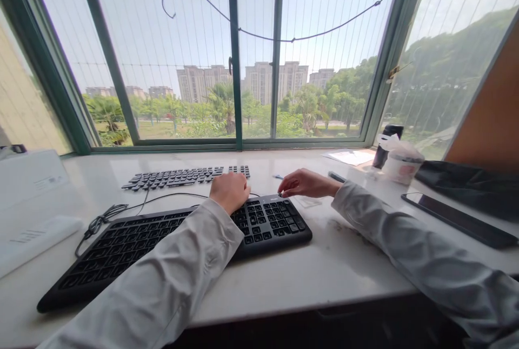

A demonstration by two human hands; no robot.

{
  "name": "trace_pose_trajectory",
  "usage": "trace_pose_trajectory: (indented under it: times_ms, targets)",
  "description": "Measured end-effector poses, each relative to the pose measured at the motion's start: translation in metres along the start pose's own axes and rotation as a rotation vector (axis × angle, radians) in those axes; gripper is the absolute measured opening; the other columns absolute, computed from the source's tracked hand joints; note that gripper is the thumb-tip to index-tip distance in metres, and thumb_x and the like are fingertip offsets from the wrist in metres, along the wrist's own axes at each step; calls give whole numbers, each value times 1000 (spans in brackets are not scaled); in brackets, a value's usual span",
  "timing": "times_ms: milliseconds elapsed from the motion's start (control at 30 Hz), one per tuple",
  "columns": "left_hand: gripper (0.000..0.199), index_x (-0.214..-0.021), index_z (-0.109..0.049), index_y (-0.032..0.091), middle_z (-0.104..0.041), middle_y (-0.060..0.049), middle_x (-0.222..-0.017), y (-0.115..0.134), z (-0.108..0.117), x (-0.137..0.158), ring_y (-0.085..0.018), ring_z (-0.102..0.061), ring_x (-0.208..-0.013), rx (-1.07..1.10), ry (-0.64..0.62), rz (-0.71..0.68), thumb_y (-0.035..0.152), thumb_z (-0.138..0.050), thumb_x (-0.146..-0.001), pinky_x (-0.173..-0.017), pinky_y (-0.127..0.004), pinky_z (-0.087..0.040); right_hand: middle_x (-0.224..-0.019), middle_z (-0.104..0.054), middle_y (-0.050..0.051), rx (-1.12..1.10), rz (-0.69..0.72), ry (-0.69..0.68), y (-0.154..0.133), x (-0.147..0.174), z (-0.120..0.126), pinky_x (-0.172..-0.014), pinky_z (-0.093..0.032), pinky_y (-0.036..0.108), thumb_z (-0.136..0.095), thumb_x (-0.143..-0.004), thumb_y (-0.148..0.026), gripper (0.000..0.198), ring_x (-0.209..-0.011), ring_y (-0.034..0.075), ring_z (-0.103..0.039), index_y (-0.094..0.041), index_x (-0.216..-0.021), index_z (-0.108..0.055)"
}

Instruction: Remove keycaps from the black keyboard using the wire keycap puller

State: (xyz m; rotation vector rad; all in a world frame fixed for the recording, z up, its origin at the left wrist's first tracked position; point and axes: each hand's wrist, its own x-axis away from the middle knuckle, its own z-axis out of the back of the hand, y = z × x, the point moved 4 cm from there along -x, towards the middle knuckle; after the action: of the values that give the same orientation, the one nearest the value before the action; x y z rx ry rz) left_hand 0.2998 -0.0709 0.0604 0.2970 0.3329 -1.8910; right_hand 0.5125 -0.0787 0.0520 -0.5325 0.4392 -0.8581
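A black keyboard [259, 249] lies slantwise on the white surface, with bare key sockets showing over much of it. My left hand [230, 191] is closed at its rear edge, knuckles up; its fingertips are hidden behind the hand. Beyond the keyboard's far right corner, my right hand [305, 182] has thumb and fingers pinched together, with a small dark piece [279, 194] at the tips, too small to name surely. Loose black keycaps [174, 178] lie in rows behind the keyboard, partly covered by my left hand.
A bundled black cable [106, 218] lies behind the keyboard. A white box [30, 181] is at left. On the right are a phone-like dark slab [458, 219], a bagged cup [401, 162], a black bottle [387, 146] and papers [351, 156]. Windows [239, 57] rise behind.
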Motion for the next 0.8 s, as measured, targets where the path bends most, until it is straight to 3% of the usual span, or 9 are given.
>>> trace_pose_trajectory:
  times_ms: [200, 567, 800]
  targets:
    - [38, -91, -73, 23, -72, -9, -91, 0, 0, 1, -27, -67, -91, -21, -3, 6, 48, -45, -84, -79, -38, -50, -86, -75, 10, 23, -37, -98, -4, -1, -6, -70, -51, 28, -70, -73, -50, 44, -79, 19, -68, -14, -98, -75]
    - [38, -93, -73, 22, -71, -11, -91, 2, 2, 1, -28, -66, -92, 0, 2, -6, 48, -46, -85, -80, -40, -49, -77, -75, 3, 358, -3, -112, -26, -6, -6, -67, -46, 22, -72, -75, -31, 18, -72, 15, -67, -20, -88, -78]
    - [37, -93, -73, 22, -71, -11, -90, 4, 5, 2, -28, -66, -91, 2, 13, -8, 47, -46, -86, -79, -39, -50, -78, -75, 7, 460, -42, -115, -45, -9, -11, -66, -47, 25, -72, -75, -18, 13, -72, 17, -68, -17, -86, -79]
